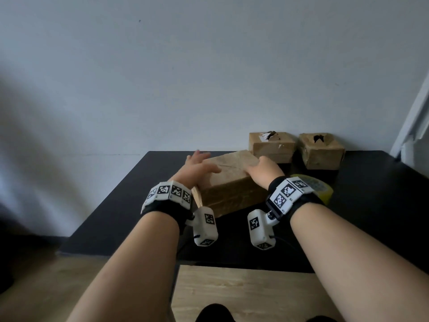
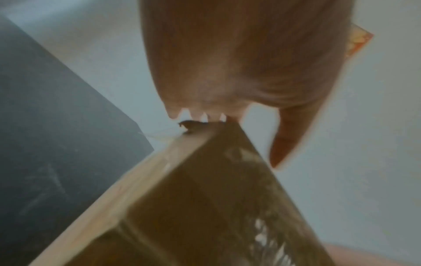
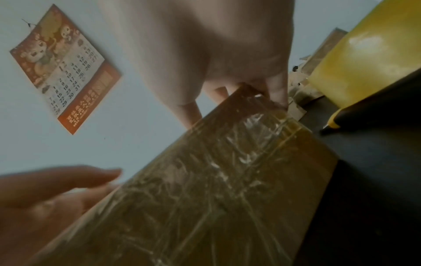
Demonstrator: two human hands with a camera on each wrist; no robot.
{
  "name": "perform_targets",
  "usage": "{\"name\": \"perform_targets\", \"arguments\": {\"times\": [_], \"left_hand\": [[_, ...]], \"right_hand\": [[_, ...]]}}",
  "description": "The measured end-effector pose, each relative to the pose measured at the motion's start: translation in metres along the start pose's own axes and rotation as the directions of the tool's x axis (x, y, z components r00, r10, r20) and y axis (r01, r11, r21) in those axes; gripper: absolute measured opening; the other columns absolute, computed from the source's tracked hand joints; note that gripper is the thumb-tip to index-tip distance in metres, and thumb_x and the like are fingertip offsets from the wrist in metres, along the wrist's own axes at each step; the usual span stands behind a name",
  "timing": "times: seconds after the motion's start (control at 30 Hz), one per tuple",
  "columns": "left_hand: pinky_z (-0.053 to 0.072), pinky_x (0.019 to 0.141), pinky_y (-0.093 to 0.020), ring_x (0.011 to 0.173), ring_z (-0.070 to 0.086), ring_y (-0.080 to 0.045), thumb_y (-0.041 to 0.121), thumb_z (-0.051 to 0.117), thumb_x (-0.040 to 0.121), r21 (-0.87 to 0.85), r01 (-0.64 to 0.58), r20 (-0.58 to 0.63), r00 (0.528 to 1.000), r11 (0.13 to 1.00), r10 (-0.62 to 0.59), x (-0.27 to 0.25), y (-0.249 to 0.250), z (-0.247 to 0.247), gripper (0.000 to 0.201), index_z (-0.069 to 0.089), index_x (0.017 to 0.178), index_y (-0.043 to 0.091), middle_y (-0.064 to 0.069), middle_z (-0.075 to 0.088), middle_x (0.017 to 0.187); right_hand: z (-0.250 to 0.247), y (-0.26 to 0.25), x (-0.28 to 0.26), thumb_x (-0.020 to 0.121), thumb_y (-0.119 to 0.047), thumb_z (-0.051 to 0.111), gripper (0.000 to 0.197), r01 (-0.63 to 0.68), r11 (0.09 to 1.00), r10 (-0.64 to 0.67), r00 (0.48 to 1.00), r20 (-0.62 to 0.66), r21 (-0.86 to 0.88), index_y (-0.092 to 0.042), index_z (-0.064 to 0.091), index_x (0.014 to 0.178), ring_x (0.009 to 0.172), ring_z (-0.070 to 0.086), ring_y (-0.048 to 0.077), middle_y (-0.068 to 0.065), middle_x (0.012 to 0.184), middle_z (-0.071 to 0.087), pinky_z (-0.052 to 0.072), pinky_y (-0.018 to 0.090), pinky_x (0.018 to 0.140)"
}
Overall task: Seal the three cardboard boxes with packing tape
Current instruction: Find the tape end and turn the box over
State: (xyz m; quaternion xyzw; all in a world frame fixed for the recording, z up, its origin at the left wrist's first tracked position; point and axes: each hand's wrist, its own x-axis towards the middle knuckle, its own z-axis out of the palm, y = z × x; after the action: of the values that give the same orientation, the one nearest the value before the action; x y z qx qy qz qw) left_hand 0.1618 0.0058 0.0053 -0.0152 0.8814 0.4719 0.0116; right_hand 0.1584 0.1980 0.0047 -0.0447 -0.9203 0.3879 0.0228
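On the black tabletop (image 1: 120, 205), near edge: left hand (image 1: 197, 167) lies flat, fingers straight, on the top of a brown rectangular cardboard box (image 1: 232, 189); right hand (image 1: 261, 169) curls over its far right corner, gripping. Box sides glossy with wrinkled clear tape, likely slick; probably light, stiff, best held at corners. Right: yellow tape roll (image 1: 318, 185); behind, two smaller torn-topped cardboard boxes (image 1: 271, 145)

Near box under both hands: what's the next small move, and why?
Probably press the top flaps flat and reach for the tape. The left hand lies on the near box, its fingers straight; the right hand grips the box's far right corner. The yellow tape roll lies untouched by the right wrist, and a side flap sticks out on the left.
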Motion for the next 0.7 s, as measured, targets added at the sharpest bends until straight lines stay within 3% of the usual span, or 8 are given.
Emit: {"name": "perform_targets", "arguments": {"times": [0.07,0.13,0.23,0.33,0.4,0.47,0.57,0.7], "left_hand": [[0.032,0.112,-0.043,0.140,0.030,-0.029,0.040,0.067,0.083,0.040,0.114,-0.205,0.973,0.993,-0.104,0.001,-0.003,0.004,0.071,0.040,0.142,0.010,-0.010,0.034,0.151],[0.048,0.091,-0.037,0.110,0.058,-0.032,0.045,0.064,0.085,0.063,0.216,-0.266,0.945,0.974,-0.192,-0.001,-0.002,0.007,0.058,0.054,0.124,0.003,-0.014,0.060,0.117],[0.055,0.083,-0.037,0.085,0.063,-0.025,0.037,0.063,0.083,0.004,0.219,-0.238,0.948,0.976,-0.211,0.004,-0.002,0.008,0.036,0.063,0.100,0.005,-0.007,0.066,0.092],[0.052,0.091,-0.037,0.097,0.062,-0.023,0.031,0.065,0.083,-0.066,0.113,-0.275,0.953,0.991,-0.127,0.009,-0.001,0.008,0.024,0.062,0.098,0.013,-0.006,0.066,0.108],[0.043,0.101,-0.032,0.117,0.055,-0.023,0.031,0.064,0.086,-0.117,0.034,-0.286,0.956,0.993,-0.066,0.010,-0.002,0.007,0.053,0.049,0.134,0.016,-0.003,0.056,0.134],[0.034,0.100,-0.024,0.130,0.044,-0.020,0.032,0.063,0.089,-0.196,-0.022,-0.284,0.958,0.980,-0.035,0.007,-0.004,0.009,0.076,0.023,0.152,0.021,0.001,0.041,0.147],[0.037,0.103,-0.027,0.129,0.045,-0.018,0.046,0.077,0.075,-0.290,-0.074,-0.277,0.961,0.954,-0.010,0.006,-0.010,0.018,0.104,0.011,0.153,0.030,0.002,0.038,0.149],[0.041,0.103,-0.035,0.128,0.047,-0.021,0.059,0.083,0.057,-0.179,-0.040,-0.295,0.955,0.983,-0.015,0.009,-0.013,0.026,0.125,0.005,0.152,0.036,-0.001,0.039,0.146]], "right_hand": [[0.002,0.001,0.000,0.099,-0.030,0.056,0.057,-0.010,1.000,0.010,1.000,-0.013,0.000,0.000,0.040,0.145,0.111,0.057,0.027,0.015,0.135,0.056,0.039,0.028,0.080],[0.001,0.003,0.001,0.098,-0.031,0.058,0.064,-0.016,1.000,0.016,1.000,-0.025,0.009,-0.001,0.034,0.149,0.117,0.056,0.027,0.014,0.139,0.053,0.040,0.029,0.082],[0.000,0.007,0.002,0.095,-0.034,0.063,0.074,-0.011,1.000,0.012,0.999,-0.051,0.028,-0.005,0.028,0.153,0.136,0.045,0.030,0.014,0.152,0.042,0.041,0.035,0.101],[-0.003,0.009,0.003,0.092,-0.036,0.069,0.084,-0.012,0.996,0.020,0.996,-0.082,0.093,-0.009,0.023,0.156,0.139,0.040,0.032,0.013,0.158,0.030,0.039,0.037,0.107],[-0.003,0.009,0.005,0.091,-0.037,0.070,0.087,-0.013,0.988,0.027,0.995,-0.097,0.151,-0.009,0.021,0.157,0.139,0.039,0.033,0.013,0.158,0.024,0.039,0.038,0.106],[0.000,0.010,0.007,0.088,-0.043,0.071,0.086,-0.014,0.982,0.036,0.993,-0.112,0.190,-0.009,0.028,0.155,0.137,0.041,0.034,0.013,0.155,0.025,0.040,0.039,0.106],[0.008,0.012,0.011,0.079,-0.055,0.076,0.089,-0.002,0.970,0.041,0.987,-0.158,0.242,-0.008,0.039,0.146,0.129,0.048,0.033,0.013,0.144,0.033,0.046,0.042,0.105],[0.021,0.012,0.012,0.076,-0.053,0.080,0.095,0.007,0.945,0.051,0.984,-0.168,0.327,-0.011,0.030,0.144,0.120,0.055,0.029,0.010,0.143,0.042,0.050,0.036,0.092]]}}
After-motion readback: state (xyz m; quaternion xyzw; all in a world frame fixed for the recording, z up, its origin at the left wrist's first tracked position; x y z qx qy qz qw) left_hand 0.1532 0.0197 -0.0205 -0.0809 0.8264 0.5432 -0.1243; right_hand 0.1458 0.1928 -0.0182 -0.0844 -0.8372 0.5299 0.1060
